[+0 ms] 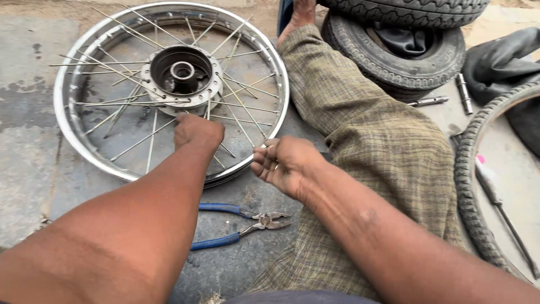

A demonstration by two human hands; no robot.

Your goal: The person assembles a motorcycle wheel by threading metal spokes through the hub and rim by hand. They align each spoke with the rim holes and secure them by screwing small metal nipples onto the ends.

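Nearest us, the pliers lie unused on the floor. Our right hand curls at the rim, seemingly pinching a spoke end; our left hand is clenched on spokes near the hub. We should steady the rim while seating each spoke.

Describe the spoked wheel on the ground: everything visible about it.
The spoked wheel lies flat on grey concrete, without a tyre. Its shiny metal rim rings a grey central hub with a round bore. Thin metal spokes fan out, several loose or crossed and jutting past the rim. The left hand reaches among the spokes; the right hand is at the rim's near edge.
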